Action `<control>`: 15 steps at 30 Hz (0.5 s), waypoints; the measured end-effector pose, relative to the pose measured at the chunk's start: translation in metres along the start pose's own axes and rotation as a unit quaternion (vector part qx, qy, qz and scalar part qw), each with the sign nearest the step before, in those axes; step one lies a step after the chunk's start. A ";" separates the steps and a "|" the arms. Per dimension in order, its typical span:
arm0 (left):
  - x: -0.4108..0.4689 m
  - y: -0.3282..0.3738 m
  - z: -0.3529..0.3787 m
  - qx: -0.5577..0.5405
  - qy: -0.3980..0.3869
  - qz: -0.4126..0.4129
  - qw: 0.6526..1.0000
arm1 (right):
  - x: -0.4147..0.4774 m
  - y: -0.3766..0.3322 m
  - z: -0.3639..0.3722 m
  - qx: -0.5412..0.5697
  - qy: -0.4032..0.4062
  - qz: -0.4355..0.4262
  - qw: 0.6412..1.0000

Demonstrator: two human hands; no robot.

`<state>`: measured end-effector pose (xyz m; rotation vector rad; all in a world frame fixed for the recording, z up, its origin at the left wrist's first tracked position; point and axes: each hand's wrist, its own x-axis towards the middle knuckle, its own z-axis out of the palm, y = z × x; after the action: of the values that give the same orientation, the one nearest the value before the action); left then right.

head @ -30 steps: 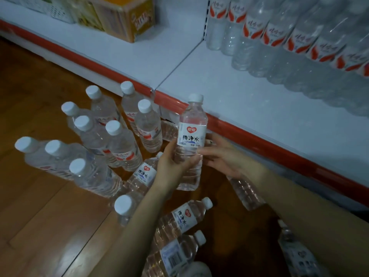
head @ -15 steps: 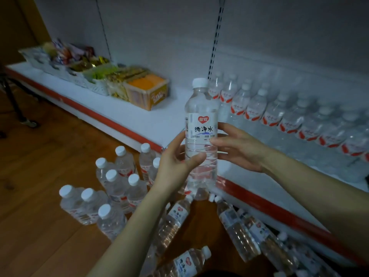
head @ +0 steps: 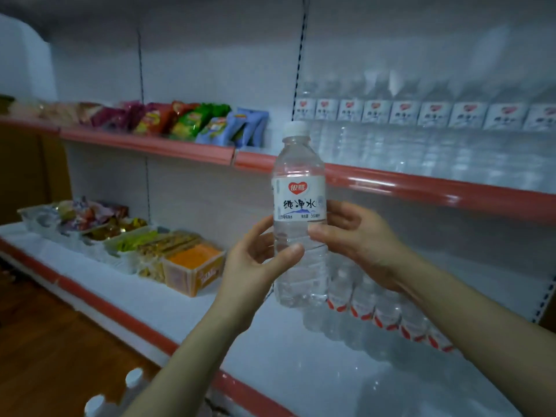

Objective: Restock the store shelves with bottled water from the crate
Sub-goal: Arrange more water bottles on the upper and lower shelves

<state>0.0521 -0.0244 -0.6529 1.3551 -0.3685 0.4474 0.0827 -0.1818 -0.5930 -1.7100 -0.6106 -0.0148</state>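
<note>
Before the upper shelf [head: 421, 183], left hand [head: 255, 266] and right hand [head: 361, 245] grip one upright bottle [head: 299, 206] — carrying step; next, probably, seat it squarely beside the matching row [head: 436, 115] there.

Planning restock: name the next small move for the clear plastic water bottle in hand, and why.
Probably lift the clear plastic water bottle toward the upper red-edged shelf: left hand and right hand grip it upright; its white heart label matches the bottles there.
</note>
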 end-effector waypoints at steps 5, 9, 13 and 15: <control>0.034 0.028 0.032 -0.030 -0.001 0.049 0.998 | 0.009 -0.037 -0.029 -0.005 0.044 -0.053 0.998; 0.058 0.045 0.063 -0.040 -0.015 0.086 0.995 | 0.014 -0.059 -0.059 -0.016 0.068 -0.077 0.995; 0.085 0.063 0.102 -0.048 -0.035 0.107 0.993 | 0.019 -0.082 -0.097 -0.024 0.099 -0.095 0.990; 0.098 0.070 0.124 -0.045 -0.047 0.108 0.992 | 0.022 -0.093 -0.120 -0.046 0.118 -0.104 0.987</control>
<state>0.1013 -0.1267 -0.5222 1.2569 -0.6109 0.5414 0.1020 -0.2743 -0.4715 -1.6949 -0.6151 -0.3923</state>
